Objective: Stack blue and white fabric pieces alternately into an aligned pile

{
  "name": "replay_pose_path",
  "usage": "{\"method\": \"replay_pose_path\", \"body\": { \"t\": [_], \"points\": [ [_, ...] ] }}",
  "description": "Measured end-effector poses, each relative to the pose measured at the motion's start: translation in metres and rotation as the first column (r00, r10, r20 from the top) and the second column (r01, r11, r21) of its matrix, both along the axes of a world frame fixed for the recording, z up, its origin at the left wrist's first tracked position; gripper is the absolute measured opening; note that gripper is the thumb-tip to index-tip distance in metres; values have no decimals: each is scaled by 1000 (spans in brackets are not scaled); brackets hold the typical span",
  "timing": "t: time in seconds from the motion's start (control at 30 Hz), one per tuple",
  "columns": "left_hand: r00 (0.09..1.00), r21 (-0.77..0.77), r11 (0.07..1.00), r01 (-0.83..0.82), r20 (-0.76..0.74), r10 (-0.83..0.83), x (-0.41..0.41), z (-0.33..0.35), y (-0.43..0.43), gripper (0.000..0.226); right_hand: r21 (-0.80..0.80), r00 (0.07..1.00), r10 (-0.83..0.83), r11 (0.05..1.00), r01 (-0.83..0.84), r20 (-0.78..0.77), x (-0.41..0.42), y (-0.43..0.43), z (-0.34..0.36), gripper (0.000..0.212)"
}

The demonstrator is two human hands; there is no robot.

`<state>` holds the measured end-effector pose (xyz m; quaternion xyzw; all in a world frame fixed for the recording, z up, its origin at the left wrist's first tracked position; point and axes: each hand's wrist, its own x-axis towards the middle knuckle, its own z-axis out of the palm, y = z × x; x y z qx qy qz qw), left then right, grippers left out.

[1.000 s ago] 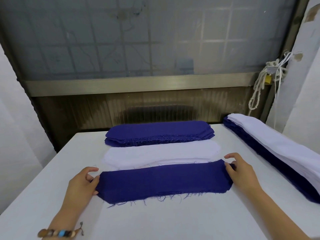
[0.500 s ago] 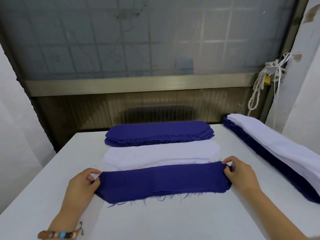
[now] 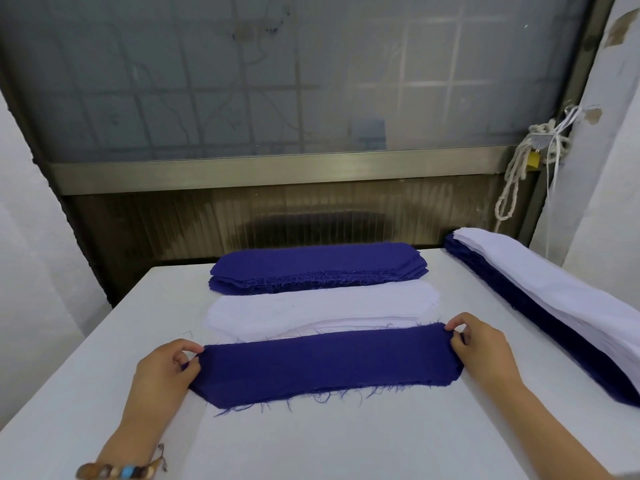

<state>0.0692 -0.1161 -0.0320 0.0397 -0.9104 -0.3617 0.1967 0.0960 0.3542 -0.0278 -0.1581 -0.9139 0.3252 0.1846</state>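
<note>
Blue strip [image 3: 325,363] lies flat on the surface [image 3: 346,441], nearest the person. Left hand [image 3: 162,372] pinches its left end, right hand [image 3: 485,351] pinches its right end; both grips clamped on cloth. Just behind the strip: white pile [image 3: 322,310], then blue pile [image 3: 317,266] further back. Right of the strip, well apart: long mixed pile [image 3: 554,306], white over blue. Beaded bracelet [image 3: 121,471] on left wrist.

Head camera looks forward and down, close over the table [image 3: 346,445].
</note>
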Motion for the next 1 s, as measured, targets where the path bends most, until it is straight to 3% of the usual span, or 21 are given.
{"method": "replay_pose_path", "body": {
  "t": [0.33, 0.47, 0.57, 0.67, 0.83, 0.9, 1.0],
  "points": [
    [990, -105, 991, 86, -103, -97, 5, 5, 6, 42, 162, 993, 49, 986, -31, -107, 2, 0, 0, 19],
    [954, -42, 962, 270, -126, -273, 7, 4, 9, 35, 299, 943, 282, 928, -221, -178, 3, -2, 2, 11],
    [928, -62, 928, 367, -50, -370, 7, 3, 11, 35, 219, 901, 423, 892, -395, -97, 4, -2, 2, 17],
    [924, -62, 922, 382, -15, -383, 7, 3, 12, 34, 177, 890, 453, 881, -438, -57, 2, -2, 0, 18],
    [925, -65, 923, 380, 38, -379, 3, 7, 14, 31, 224, 890, 454, 871, -437, -31, 1, -3, 4, 14],
    [924, -107, 919, 380, 80, -373, 1, 9, 16, 22, 261, 889, 458, 857, -445, 10, 1, -4, 6, 9],
    [920, -222, 895, 387, 163, -357, -2, 14, 20, 28, 380, 883, 456, 801, -463, 113, 2, -7, 9, 12]
  ]
}}
